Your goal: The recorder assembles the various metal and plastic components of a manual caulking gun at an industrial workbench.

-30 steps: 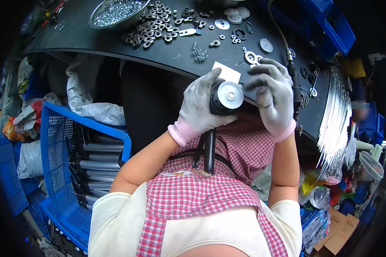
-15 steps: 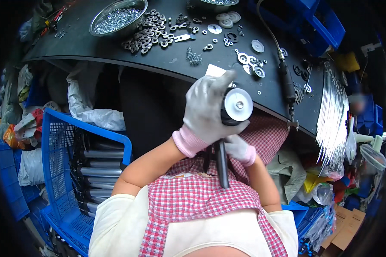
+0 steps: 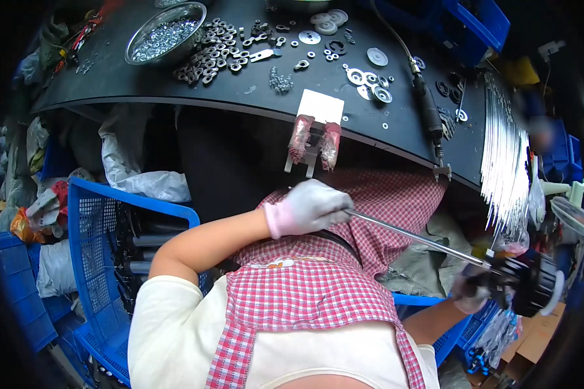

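Note:
My left hand [image 3: 310, 209], in a white glove with a pink cuff, is closed on the near end of a thin metal rod [image 3: 415, 238] in front of my apron. The rod slants down to the right to a black round mechanism [image 3: 529, 282] with a white disc [image 3: 554, 293] on its outer side. My right hand [image 3: 470, 295], also gloved, grips the inner side of this mechanism; its fingers are partly hidden and dim. Ahead of my left hand, a metal bracket [image 3: 315, 146] with two tape-wrapped arms juts from the table edge, below a white plate [image 3: 322, 104].
The black table [image 3: 240, 94] carries a steel bowl of small metal parts [image 3: 165, 40], a pile of metal fittings [image 3: 217, 48], white discs and a hanging power driver [image 3: 429, 107]. Long bright rods [image 3: 505, 162] lie at the right. A blue basket [image 3: 87, 259] with tubes stands left.
The mechanism with the white disc has swung from in front of me to the far right with my right hand. My left hand has moved down onto the rod. The taped bracket is now uncovered.

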Demonstrator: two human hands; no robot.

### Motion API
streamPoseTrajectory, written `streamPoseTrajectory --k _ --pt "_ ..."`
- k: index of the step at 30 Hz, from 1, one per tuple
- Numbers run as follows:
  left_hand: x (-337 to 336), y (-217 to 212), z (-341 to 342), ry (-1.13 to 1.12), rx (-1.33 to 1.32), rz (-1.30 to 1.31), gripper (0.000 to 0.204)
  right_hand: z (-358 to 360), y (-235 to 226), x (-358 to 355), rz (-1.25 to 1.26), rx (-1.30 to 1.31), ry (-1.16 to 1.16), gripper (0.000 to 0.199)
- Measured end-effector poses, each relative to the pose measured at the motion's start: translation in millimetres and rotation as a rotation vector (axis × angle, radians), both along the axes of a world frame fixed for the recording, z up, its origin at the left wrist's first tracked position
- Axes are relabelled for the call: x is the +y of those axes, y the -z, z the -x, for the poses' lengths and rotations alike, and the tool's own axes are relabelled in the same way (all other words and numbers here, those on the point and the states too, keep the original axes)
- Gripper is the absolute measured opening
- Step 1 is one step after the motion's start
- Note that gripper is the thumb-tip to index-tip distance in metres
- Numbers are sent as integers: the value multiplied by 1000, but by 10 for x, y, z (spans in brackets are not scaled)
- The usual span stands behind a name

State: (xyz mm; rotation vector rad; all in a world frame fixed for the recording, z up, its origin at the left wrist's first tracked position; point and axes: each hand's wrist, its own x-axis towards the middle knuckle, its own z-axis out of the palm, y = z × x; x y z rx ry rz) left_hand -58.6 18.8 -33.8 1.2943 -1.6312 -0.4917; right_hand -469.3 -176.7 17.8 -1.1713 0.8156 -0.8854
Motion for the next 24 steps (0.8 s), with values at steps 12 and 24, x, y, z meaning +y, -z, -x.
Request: streamPoseTrajectory --k 12,24 --pt "122 -641 -22 -180 -239 -75 5 -1242 -364 -272 682 431 449 31" --pt "-44 -812 242 -204 21 -207 14 -1731 -579 -408 1295 867 612 62"
